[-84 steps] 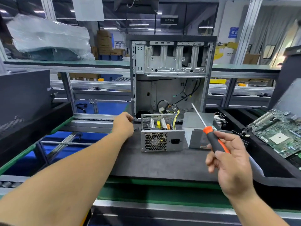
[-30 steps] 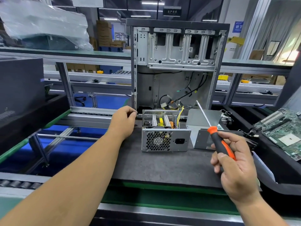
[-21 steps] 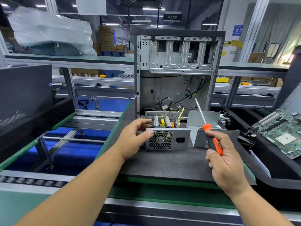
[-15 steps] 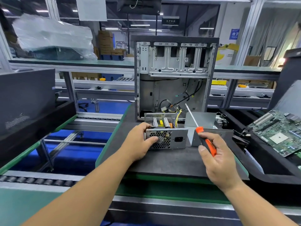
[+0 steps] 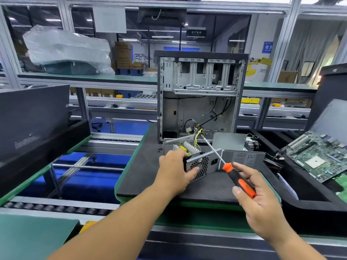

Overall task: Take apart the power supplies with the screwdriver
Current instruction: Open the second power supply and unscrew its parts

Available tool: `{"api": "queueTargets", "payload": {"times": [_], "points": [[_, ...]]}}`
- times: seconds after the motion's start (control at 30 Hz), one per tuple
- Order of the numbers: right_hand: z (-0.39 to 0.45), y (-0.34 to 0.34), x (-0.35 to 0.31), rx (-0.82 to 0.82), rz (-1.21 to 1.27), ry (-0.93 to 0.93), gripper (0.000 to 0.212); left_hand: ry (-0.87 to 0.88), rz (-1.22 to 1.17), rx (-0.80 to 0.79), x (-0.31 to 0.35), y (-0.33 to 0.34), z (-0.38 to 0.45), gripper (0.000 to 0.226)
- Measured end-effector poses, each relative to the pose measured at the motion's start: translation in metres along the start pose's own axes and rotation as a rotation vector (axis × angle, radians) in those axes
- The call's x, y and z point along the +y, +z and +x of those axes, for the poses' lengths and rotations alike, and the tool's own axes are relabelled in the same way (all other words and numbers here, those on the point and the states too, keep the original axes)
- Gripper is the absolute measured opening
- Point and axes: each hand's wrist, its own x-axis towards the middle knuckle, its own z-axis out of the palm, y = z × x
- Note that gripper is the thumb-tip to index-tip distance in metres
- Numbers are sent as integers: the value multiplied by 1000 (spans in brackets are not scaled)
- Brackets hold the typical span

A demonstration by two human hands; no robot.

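Note:
An open silver power supply [image 5: 205, 162] with a honeycomb fan grille sits tilted on the black mat [image 5: 146, 175]. My left hand [image 5: 174, 170] grips its left front corner. My right hand [image 5: 257, 199] holds an orange and black screwdriver [image 5: 237, 180], whose shaft slants up and left across the supply's right side. Its tip ends near the yellow wires at the supply's back. A grey metal cover [image 5: 242, 156] lies just right of the supply.
An empty computer case [image 5: 201, 94] stands upright behind the supply. A green motherboard [image 5: 319, 156] rests in a black tray at the right. A black case panel [image 5: 32, 117] leans at the left. Blue floor and conveyor rollers [image 5: 56, 209] lie left of the mat.
My left hand left the case's edge and took hold of the power supply's front corner, turning and tilting it. My right hand brought the screwdriver closer, its shaft now across the supply.

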Motion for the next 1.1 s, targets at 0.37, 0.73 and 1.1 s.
{"api": "queueTargets", "payload": {"times": [0.37, 0.73, 1.1], "points": [[9, -29, -19, 1, -55, 14, 42, 30, -116, 33, 7, 13, 3, 51], [19, -30, -8, 92, -81, 141, 51, 80, -21, -49, 4, 14, 7, 49], [16, -30, -3, 111, -96, 169, 56, 40, -55, -92, 0, 18, 8, 50]]}}
